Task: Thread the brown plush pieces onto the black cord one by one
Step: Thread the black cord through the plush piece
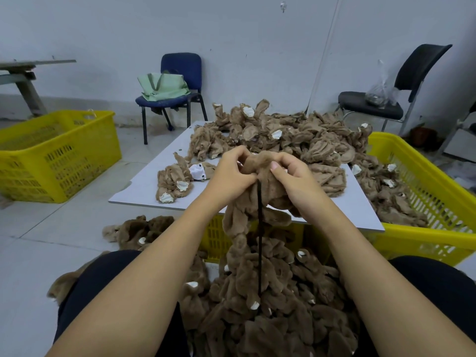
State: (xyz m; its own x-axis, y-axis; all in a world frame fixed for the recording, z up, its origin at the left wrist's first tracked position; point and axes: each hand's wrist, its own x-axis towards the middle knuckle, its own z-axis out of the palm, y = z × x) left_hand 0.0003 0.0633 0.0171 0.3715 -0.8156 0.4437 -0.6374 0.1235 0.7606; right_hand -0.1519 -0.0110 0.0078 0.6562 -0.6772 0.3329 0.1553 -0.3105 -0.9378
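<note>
Grey board [144, 191] beneath plush pile [283, 140], yellow crates [51, 161] flanking. Left hand [229, 173] and right hand [293, 173] pinch a brown plush piece [257, 161] above the board; black cord [259, 228] hangs below.

The cord's [259, 228] top end is hidden between pinching fingers [277, 167]; its bottom vanishes into plush [257, 318], lower centre.

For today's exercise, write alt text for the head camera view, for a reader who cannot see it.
Both hands, left and right, pinch a brown plush piece at the top of a hanging black cord. More pieces pile on the white board and in the lap.
</note>
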